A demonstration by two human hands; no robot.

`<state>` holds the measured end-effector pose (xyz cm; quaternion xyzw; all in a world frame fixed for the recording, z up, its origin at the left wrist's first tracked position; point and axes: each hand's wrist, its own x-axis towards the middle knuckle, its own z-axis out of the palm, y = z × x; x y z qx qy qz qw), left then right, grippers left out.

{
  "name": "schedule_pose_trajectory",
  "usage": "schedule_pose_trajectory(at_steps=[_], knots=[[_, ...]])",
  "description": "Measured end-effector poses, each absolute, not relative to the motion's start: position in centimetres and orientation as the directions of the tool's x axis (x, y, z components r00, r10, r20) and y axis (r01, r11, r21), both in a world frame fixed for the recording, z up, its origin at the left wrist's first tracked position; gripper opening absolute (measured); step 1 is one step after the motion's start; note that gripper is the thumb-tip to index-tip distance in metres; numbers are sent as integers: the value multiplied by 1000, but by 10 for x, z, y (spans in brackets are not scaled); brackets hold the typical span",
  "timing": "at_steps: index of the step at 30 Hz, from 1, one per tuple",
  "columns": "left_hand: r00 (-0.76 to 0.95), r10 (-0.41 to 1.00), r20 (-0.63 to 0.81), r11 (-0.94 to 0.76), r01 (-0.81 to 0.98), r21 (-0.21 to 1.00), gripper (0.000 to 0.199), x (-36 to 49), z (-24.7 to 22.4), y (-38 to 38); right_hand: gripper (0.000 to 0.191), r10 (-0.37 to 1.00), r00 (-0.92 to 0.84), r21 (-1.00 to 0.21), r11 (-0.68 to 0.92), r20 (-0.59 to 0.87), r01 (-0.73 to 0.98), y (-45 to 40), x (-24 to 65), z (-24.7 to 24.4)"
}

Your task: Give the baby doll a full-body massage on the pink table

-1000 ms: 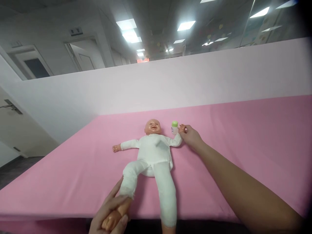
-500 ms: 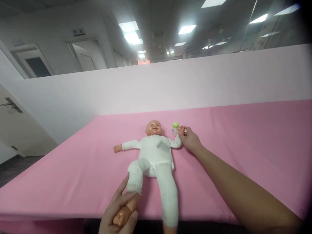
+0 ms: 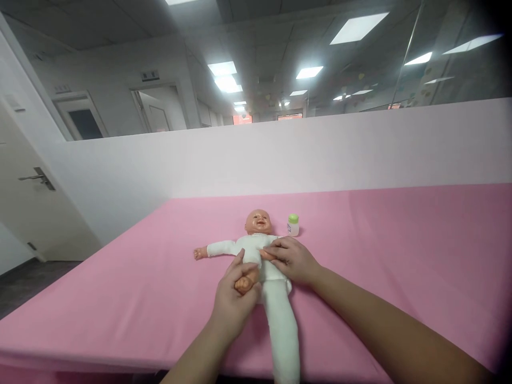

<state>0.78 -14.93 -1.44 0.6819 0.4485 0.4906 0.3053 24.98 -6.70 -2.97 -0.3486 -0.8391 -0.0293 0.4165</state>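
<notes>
A baby doll [image 3: 276,314] with a white cloth body lies on its back, its head toward the wall. My left hand [image 3: 236,290] is closed around the doll's foot on the left side of the picture, and that leg is bent up over the belly. My right hand [image 3: 294,258] grips the doll's hand from the right side, bringing that arm across the chest so that hand and foot are close together. The doll's other arm stretches out to the left, and its other leg lies straight toward me. Just beyond my right hand stands a small jar [image 3: 293,226] with a green lid.
A pink cloth [image 3: 140,288] covers the table under the doll. Behind it rises a low white wall [image 3: 280,160] with glass above. At the left is a door [image 3: 36,213] with a metal handle.
My left hand has pushed the doll's leg up from the table's front edge toward the belly. My right hand has drawn the doll's arm inward, away from the jar, over the chest.
</notes>
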Motion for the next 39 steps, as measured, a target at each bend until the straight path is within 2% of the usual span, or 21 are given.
schedule_pose_trajectory(at_steps=[6, 10, 13, 16, 19, 23, 27, 31, 35, 37, 39], knots=[[54, 973, 224, -227, 68, 971, 45, 15, -11, -135, 31, 542, -424, -202, 757, 725, 622, -64, 251, -36], [55, 963, 264, -269, 102, 958, 45, 5, -12, -142, 36, 642, -387, -298, 699, 662, 650, -70, 257, -24], [25, 941, 339, -338, 181, 924, 40, -7, -14, -159, 40, 775, -234, -465, 559, 587, 687, -73, 267, -15], [7, 911, 412, -397, 276, 875, 37, -23, -17, -187, 41, 852, 18, -674, 401, 523, 621, -67, 281, -13], [35, 871, 490, -466, 376, 801, 37, -42, -25, -216, 58, 870, 258, -812, 234, 421, 535, -53, 297, -20], [65, 845, 530, -493, 477, 728, 40, -65, -41, -244, 77, 875, 429, -842, -47, 225, 537, -31, 321, -34], [121, 849, 515, -495, 527, 691, 41, -78, -56, -253, 76, 900, 425, -751, -213, 97, 624, -23, 338, -43], [186, 834, 520, -524, 562, 640, 44, -82, -68, -252, 71, 907, 415, -703, -245, 78, 667, -23, 342, -46], [216, 808, 549, -557, 583, 591, 46, -77, -67, -247, 88, 895, 442, -780, -233, 62, 581, -22, 341, -47], [196, 801, 566, -563, 570, 599, 45, -70, -58, -243, 92, 887, 451, -837, -167, 104, 522, -24, 336, -45], [163, 798, 580, -562, 547, 621, 42, -61, -45, -235, 90, 874, 439, -877, -32, 208, 479, -29, 328, -39]])
